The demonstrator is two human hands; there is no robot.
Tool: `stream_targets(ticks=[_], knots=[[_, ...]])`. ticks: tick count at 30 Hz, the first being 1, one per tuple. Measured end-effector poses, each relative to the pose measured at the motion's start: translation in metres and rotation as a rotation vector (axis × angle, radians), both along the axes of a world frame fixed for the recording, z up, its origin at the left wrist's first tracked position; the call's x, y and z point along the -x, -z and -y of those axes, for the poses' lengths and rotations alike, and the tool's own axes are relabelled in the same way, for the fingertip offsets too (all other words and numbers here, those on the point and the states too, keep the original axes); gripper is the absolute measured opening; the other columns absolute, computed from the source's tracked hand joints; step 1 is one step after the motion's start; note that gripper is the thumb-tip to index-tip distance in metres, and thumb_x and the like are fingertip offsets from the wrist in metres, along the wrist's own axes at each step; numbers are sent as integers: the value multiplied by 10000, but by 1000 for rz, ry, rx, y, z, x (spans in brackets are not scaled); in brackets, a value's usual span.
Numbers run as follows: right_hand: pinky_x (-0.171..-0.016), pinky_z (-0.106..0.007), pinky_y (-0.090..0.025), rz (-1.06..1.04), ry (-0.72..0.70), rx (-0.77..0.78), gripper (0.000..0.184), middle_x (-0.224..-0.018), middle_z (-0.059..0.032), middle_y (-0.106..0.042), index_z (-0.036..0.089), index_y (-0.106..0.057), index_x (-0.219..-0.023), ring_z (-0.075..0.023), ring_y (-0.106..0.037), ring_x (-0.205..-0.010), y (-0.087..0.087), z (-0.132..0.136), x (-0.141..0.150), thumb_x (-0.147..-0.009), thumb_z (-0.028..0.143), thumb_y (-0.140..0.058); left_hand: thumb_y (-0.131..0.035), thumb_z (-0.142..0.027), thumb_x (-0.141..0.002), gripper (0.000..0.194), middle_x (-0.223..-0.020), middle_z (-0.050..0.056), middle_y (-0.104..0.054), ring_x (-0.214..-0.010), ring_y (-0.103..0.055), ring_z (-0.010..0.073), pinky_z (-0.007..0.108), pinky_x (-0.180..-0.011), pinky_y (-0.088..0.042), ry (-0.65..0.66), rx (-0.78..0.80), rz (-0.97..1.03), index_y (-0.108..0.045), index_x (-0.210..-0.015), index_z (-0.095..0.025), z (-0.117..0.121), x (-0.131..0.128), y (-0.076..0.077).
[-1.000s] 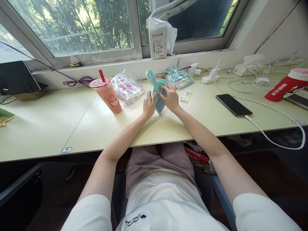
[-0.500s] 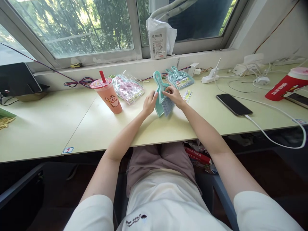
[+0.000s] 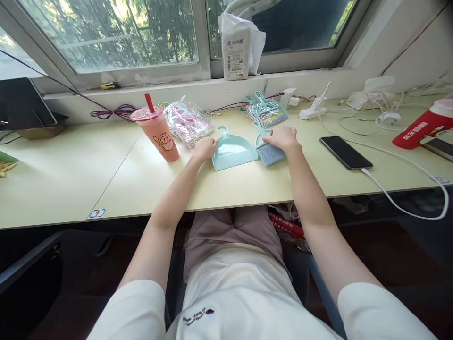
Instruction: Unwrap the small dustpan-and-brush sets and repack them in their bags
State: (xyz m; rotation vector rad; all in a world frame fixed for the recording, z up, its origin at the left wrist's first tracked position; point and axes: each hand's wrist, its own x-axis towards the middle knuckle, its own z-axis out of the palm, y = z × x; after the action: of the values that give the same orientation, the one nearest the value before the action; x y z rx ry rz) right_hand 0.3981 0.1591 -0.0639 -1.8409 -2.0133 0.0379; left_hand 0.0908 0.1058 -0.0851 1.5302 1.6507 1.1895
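On the surface [image 3: 141, 186], the dustpan [image 3: 235, 152] lies, left rim pinched in the grip of the left hand [image 3: 205, 149]; just beside, the right hand [image 3: 285, 138] pinches the brush [image 3: 270, 155].

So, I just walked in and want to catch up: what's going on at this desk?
A person is handling a small dustpan and brush. Their left hand is at the left edge of the dustpan; its exact grip is hard to see. Their right hand holds the brush just right of it. A pink cup stands to the left.
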Motion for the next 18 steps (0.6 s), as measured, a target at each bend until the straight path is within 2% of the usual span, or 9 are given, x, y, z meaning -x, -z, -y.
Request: stream_targets(ticks=[3, 5, 7, 8, 10, 12, 14, 16, 18], knots=[[-1012, -652, -435, 60, 20, 81, 476, -1068, -259, -714, 103, -752, -956, -469, -623, -1172, 12, -9, -2, -803, 553, -770, -706, -164, -804, 427, -840, 133, -657, -1383, -452, 441, 540, -1274, -140, -8, -31, -117, -440, -477, -233, 7, -7, 0], [-1007, -642, -438, 85, 46, 102, 490, -1092, -270, -712, 91, -758, -996, -466, -622, -1181, 13, -8, -2, -810, 544, -775, -680, -173, -836, 307, -924, 149, -672, -1356, -488, 433, 537, -1253, -191, -36, -73, -169, -528, -573, -219, 10, -7, -2], [-1006, -593, -451, 123, 90, 133, 457, -1135, -274, -708, 78, -759, -1037, -443, -627, -1188, 6, -2, 1, -841, 491, -764, -620, -215, -900, 121, -1044, 155, -685, -1333, -521, 399, 519, -1220, -259, -71, -96, -291, -639, -783, -197, 12, -7, -5], [-1007, -564, -457, 140, 111, 140, 424, -1164, -271, -705, 75, -755, -1067, -427, -630, -1195, 1, 3, 3, -870, 449, -740, -571, -237, -938, 109, -1110, 155, -686, -1316, -539, 377, 506, -1196, -301, -84, -98, -386, -664, -908, -189, 13, -7, -8], [-1006, -511, -467, 157, 137, 122, 352, -1208, -252, -703, 87, -742, -1127, -392, -636, -1204, -11, 17, 9, -925, 367, -669, -466, -257, -995, 221, -1218, 154, -674, -1258, -581, 333, 469, -1128, -385, -100, -107, -586, -654, -1082, -179, 17, -11, -18], [-994, -463, -478, 138, 126, 77, 311, -1194, -210, -721, 131, -742, -1148, -355, -651, -1185, -24, 31, 14, -957, 338, -609, -423, -270, -1016, 264, -1234, 151, -677, -1169, -625, 293, 422, -1048, -449, -76, -146, -680, -656, -1095, -174, 30, -23, -34], [-971, -433, -488, 87, 104, 23, 307, -1146, -181, -739, 169, -750, -1139, -334, -668, -1143, -33, 42, 19, -979, 350, -561, -460, -343, -1019, 271, -1108, 118, -715, -1054, -656, 243, 362, -969, -495, 59, -213, -583, -681, -1022, -185, 59, -43, -55], [-952, -430, -495, 35, 103, -33, 329, -1125, -186, -742, 173, -752, -1136, -336, -674, -1116, -38, 46, 23, -996, 349, -512, -403, -454, -1044, 404, -1001, 96, -730, -900, -672, 200, 315, -829, -543, 366, -283, -288, -701, -985, -188, 108, -67, -78], [-951, -444, -496, 5, 120, -56, 335, -1138, -205, -736, 157, -750, -1134, -351, -670, -1119, -39, 47, 26, -998, 328, -497, -288, -547, -1056, 554, -1024, 87, -737, -838, -678, 189, 295, -684, -562, 670, -316, 33, -724, -997, -210, 168, -87, -99]])
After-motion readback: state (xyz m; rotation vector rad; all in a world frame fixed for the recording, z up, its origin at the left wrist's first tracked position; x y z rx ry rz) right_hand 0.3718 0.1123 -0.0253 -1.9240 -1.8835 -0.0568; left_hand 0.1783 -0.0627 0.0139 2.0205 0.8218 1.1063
